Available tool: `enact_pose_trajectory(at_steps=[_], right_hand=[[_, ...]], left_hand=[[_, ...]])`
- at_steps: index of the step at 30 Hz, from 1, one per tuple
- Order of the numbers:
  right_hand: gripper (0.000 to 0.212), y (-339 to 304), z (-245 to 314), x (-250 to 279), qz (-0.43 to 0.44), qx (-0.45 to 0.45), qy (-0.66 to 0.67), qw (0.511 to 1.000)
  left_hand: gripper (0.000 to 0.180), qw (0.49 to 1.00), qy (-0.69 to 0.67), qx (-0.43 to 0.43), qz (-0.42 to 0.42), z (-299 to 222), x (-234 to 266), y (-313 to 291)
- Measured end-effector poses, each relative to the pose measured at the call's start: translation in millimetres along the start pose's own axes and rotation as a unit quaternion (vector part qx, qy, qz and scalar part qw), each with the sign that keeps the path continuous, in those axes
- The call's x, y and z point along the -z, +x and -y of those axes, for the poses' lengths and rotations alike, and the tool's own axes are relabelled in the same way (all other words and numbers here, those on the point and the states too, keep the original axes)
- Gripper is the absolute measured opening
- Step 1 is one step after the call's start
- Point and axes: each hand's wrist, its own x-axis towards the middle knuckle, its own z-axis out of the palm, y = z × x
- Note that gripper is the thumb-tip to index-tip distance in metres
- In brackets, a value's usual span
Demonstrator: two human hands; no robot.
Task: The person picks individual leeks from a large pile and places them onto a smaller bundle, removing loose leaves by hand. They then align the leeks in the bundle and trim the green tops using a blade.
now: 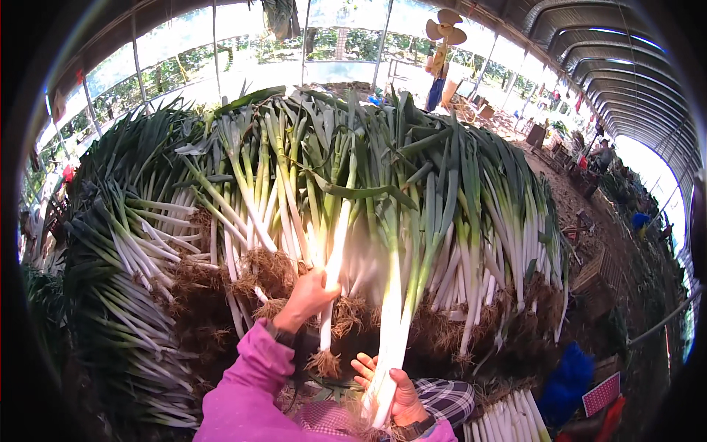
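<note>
A big heap of leeks point(508, 214) lies before me, green leaves pointing away and white stems with brown roots toward me. My left hand point(308, 296), in a pink sleeve, is closed at the stem of a single leek point(338, 254) whose roots hang below the hand. Nearer to me, my right hand point(401, 398) holds the white lower ends of a few long leeks point(392, 324). Its thumb lies on their right side and its fingertips show on the left. Their green tops rest over the heap. Strong light washes out part of the stems.
More leeks point(140, 353) are stacked sideways at the left. A row of white stems point(508, 420) lies at the lower right, beside a blue bundle point(565, 383) and a pink dotted piece point(601, 394). A yellow fan point(446, 28) stands beyond the heap, under an arched roof point(626, 66).
</note>
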Motion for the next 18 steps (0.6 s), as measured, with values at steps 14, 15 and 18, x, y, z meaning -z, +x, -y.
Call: enact_pose_trajectory(at_steps=[14,15,18], right_hand=[[0.049,-23,5,-37,-0.009,-0.022,-0.076,0.997],[0.048,-33,8,-44,-0.03,-0.047,-0.099,0.994],[0.05,-68,5,-85,-0.053,-0.087,-0.167,0.981]], left_hand=[[0.063,0.876,0.283,-0.389,-0.032,-40,-5,-128],[0.066,0.825,0.314,-0.468,-0.03,-51,-6,-125],[0.056,0.714,0.25,-0.65,0.073,-93,0,-122]])
